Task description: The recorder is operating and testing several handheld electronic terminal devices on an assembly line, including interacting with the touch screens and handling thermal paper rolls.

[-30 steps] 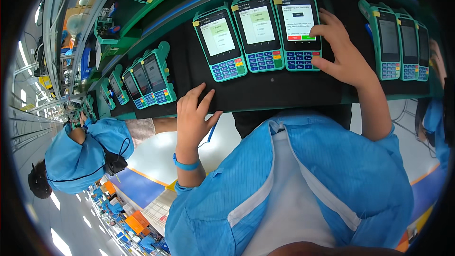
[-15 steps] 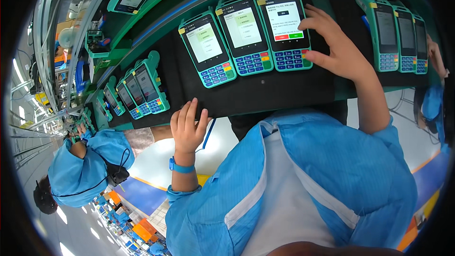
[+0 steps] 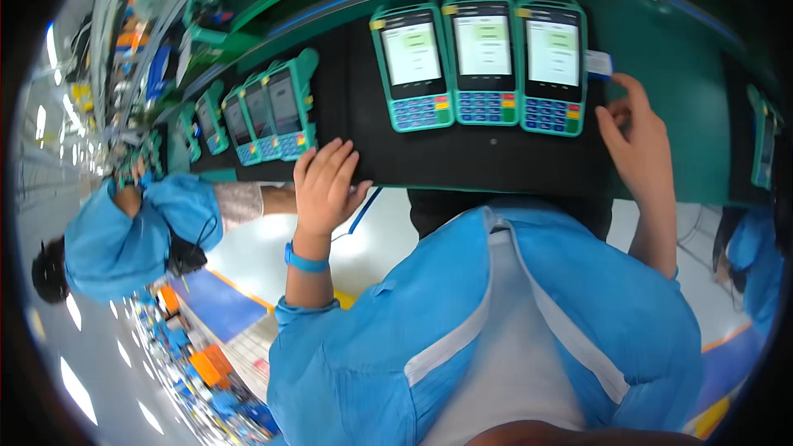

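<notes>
Three teal payment terminals stand in a row on a black mat: a left terminal, a middle terminal and a right terminal. Each has a lit screen with a list above blue keys. At the right terminal's side a small white and blue card sticks out; whether it sits in the terminal or lies beside it I cannot tell. My right hand is open, thumb and index finger apart, the index fingertip at the card's lower corner. My left hand rests open at the mat's front edge, fingers stretched, holding nothing.
To the left, a group of terminals with dim screens stands on the bench. Another terminal is at the far right. A green shelf rail runs behind the row. Co-workers in blue, one person at left, are nearby.
My right hand has moved off the right terminal's screen to its right side. That screen has changed from a message with red and green buttons to a list. My view has shifted.
</notes>
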Demonstrator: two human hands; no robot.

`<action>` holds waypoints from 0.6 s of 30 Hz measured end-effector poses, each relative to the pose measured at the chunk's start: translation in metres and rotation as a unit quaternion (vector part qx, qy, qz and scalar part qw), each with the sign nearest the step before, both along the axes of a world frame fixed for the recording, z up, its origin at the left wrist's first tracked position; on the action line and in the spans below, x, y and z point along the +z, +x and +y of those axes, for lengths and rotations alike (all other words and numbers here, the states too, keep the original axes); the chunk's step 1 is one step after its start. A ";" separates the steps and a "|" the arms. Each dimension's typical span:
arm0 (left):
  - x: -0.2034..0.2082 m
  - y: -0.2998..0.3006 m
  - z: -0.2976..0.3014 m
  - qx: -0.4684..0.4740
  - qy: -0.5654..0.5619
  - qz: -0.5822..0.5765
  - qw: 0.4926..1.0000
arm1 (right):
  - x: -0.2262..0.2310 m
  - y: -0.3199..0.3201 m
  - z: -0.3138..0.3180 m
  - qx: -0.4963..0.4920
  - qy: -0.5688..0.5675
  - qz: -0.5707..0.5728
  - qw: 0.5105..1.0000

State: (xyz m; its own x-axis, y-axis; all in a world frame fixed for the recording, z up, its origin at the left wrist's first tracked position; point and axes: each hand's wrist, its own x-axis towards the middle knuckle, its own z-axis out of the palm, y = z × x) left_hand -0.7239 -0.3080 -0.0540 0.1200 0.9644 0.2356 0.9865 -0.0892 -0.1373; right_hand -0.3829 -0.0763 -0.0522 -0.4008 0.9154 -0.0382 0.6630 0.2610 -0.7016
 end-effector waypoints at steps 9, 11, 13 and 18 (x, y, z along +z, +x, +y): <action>-0.007 -0.011 -0.021 0.080 -0.012 -0.043 0.996 | -0.023 0.012 0.014 -0.129 -0.204 0.275 0.931; -0.007 -0.012 -0.021 0.072 -0.005 -0.011 0.997 | -0.037 0.018 0.014 -0.135 -0.299 0.344 0.880; -0.006 -0.011 -0.020 0.054 0.007 0.037 0.998 | -0.032 0.012 0.012 -0.132 -0.310 0.267 0.903; -0.009 -0.013 -0.012 0.042 0.027 0.121 0.991 | -0.031 0.004 0.005 -0.035 -0.302 0.357 0.883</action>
State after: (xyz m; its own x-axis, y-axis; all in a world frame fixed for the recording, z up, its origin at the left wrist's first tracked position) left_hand -0.7365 -0.3198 -0.0627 0.0998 0.9600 0.2615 0.9278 0.0052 -0.3730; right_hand -0.3793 -0.0710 -0.0835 -0.4643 0.8374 -0.2885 -0.0059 -0.3286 -0.9444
